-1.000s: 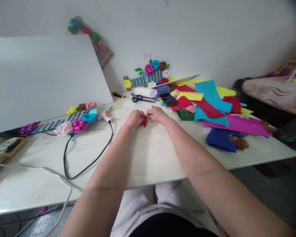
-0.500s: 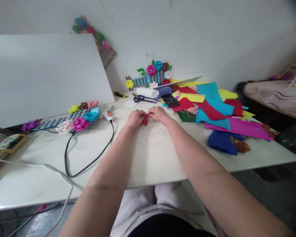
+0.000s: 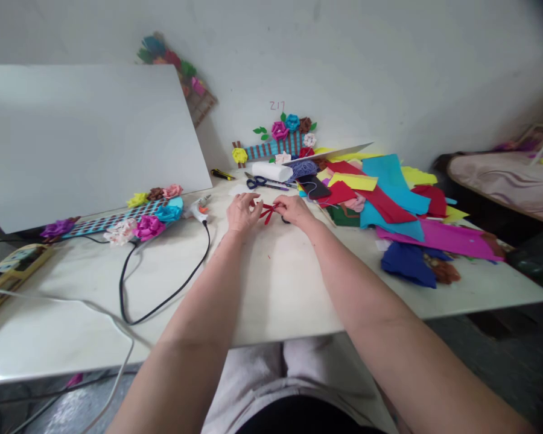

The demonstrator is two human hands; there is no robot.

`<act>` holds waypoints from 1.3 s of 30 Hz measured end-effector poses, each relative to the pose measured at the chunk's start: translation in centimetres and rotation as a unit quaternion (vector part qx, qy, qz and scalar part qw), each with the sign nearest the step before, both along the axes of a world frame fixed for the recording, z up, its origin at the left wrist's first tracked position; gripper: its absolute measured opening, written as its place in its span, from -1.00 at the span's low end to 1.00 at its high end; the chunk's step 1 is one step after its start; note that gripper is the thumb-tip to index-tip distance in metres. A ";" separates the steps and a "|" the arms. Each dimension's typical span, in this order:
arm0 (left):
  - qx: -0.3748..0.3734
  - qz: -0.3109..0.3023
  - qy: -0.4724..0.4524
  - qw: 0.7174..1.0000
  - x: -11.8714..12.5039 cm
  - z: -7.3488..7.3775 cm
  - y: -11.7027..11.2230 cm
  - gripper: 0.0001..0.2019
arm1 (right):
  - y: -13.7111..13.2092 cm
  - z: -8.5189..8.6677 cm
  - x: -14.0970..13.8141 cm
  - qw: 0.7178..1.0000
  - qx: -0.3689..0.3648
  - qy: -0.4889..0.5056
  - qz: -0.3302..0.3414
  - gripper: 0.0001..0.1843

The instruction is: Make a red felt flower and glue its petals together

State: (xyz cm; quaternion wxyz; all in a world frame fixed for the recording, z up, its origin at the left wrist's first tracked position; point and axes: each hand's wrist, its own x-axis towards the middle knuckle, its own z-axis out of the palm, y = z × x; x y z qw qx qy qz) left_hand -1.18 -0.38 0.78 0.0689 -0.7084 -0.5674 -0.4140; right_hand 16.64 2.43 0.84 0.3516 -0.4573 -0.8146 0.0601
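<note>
Thin red strips (image 3: 268, 213), seemingly crepe paper, cross each other just above the table between my two hands. My right hand (image 3: 295, 211) pinches them at their right side. A small dark loop (image 3: 286, 220) shows under its fingers; I cannot tell what it belongs to. My left hand (image 3: 243, 212) is at the left end, its fingers loosely curled with red showing between thumb and fingers. Past the hands lie dark-handled scissors (image 3: 256, 182) and a white roll (image 3: 272, 172).
Coloured paper sheets (image 3: 366, 187) pile up at the right. A glue gun (image 3: 199, 209) with a black cord lies to the left, beside a flower-decorated woven panel (image 3: 117, 222). A yellow cutter (image 3: 222, 174) lies at the back. A white board (image 3: 85, 138) leans at the left; a power strip (image 3: 15, 274) sits near the left edge.
My left hand has shifted slightly left and loosened its fingers, showing more of the red strips. My right hand stays pinched on them, and the dark loop beneath it has come into view.
</note>
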 end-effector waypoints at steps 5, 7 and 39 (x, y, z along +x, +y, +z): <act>-0.057 -0.023 -0.004 0.998 0.3 0.2 -0.6 -0.69 | 0.0 0.0 0.0 1.000 0.008 0.006 -0.005 -0.74; -0.080 -0.052 -0.003 0.995 0.5 0.2 -0.7 -0.66 | 0.0 0.0 -0.1 1.000 0.012 0.009 -0.007 -0.74; -0.119 -0.072 0.010 0.990 0.4 -0.5 0.4 -0.64 | -0.3 0.0 -0.2 0.998 0.003 0.060 0.026 -0.59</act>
